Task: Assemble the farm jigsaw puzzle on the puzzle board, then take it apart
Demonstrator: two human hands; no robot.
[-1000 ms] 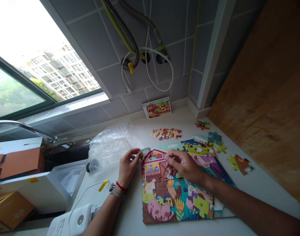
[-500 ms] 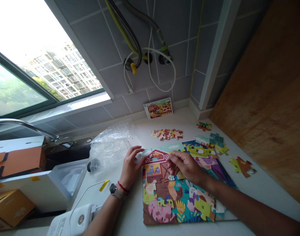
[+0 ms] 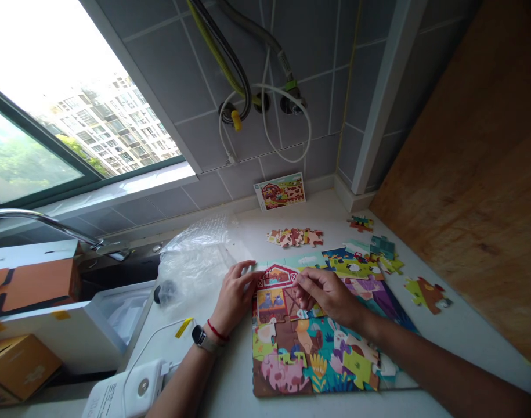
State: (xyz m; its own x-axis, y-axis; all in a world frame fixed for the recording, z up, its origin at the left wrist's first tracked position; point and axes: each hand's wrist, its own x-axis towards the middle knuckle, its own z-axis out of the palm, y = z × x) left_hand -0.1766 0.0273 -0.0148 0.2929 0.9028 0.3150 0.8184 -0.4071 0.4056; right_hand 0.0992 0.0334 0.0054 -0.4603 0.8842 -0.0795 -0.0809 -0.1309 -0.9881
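A farm-scene jigsaw puzzle [image 3: 286,377] lies on the white counter, many of its pieces joined. My left hand [image 3: 235,293] rests at its upper left edge, fingers loosely stretched and thumb touching the border beside the red barn roof [image 3: 276,277]. Over the barn is my right hand [image 3: 332,297], thumb and fingertips pinched together; whether a piece is between them is hidden. A green puzzle piece [image 3: 357,364] lies on top of the lower right part. Behind the puzzle sits a row of cow-patterned pieces [image 3: 295,237]. A brown-and-green joined cluster [image 3: 427,294] lies to the right.
A picture card [image 3: 281,192] leans on the back wall. Crumpled clear plastic [image 3: 193,261] lies left of the puzzle. A white device [image 3: 126,389] with a cable is at the front left. Boxes [image 3: 34,284] stand by the sink under a faucet [image 3: 51,220]. A wooden panel [image 3: 474,174] bounds the right.
My left thumb has shifted slightly along the puzzle's upper left edge. My right hand stays pinched over the barn, almost still.
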